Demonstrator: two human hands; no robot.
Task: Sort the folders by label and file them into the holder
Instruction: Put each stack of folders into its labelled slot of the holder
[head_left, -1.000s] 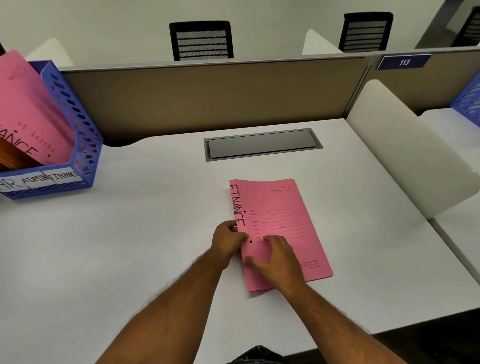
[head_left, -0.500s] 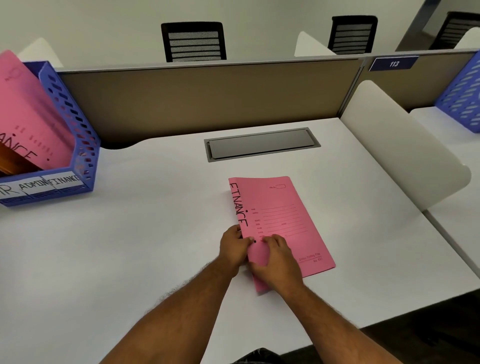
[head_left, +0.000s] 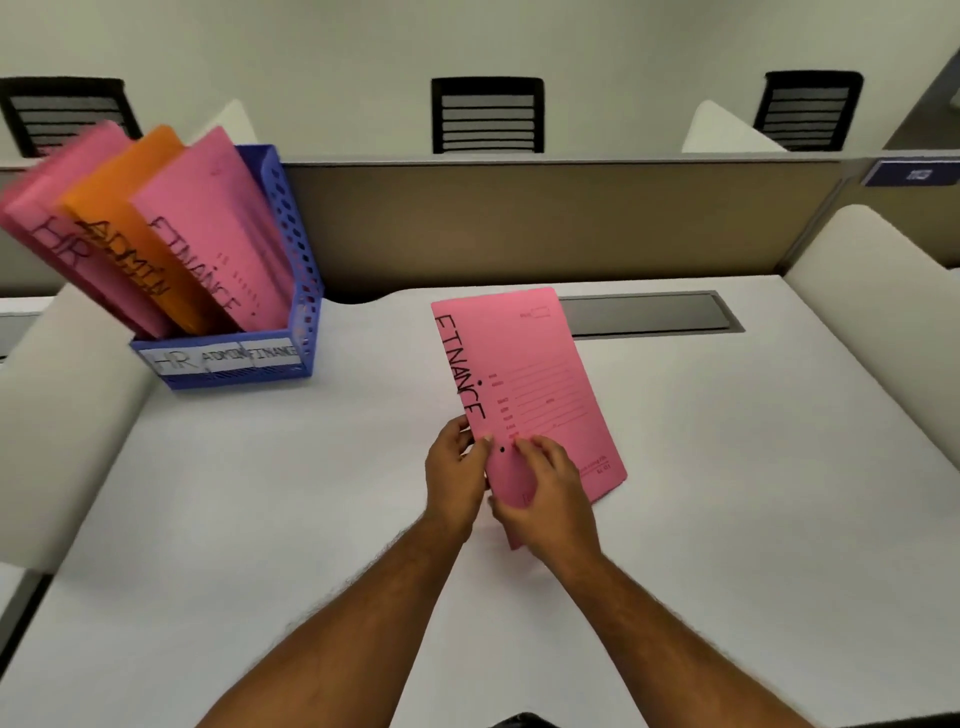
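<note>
A pink folder (head_left: 535, 384) marked FINANCE along its spine is raised off the white desk (head_left: 260, 519), its far end tilted up. My left hand (head_left: 454, 475) pinches its spine edge near the bottom. My right hand (head_left: 545, 493) grips its lower corner from the front. At the far left stands a blue holder (head_left: 296, 291) with slots labelled HR, ADMIN and FINANCE. In it lean a pink HR folder (head_left: 57, 228), an orange ADMIN folder (head_left: 124, 234) and a pink FINANCE folder (head_left: 218, 239).
A grey cable hatch (head_left: 649, 314) is set into the desk behind the held folder. A tan partition (head_left: 545, 223) closes the back. White curved dividers stand at the left (head_left: 57, 426) and right (head_left: 872, 291). Black chairs (head_left: 487, 114) sit beyond the partition.
Both hands have lifted the FINANCE folder off the desk and tilted it upright. The view has swung left, bringing the whole blue holder and its three folders into sight.
</note>
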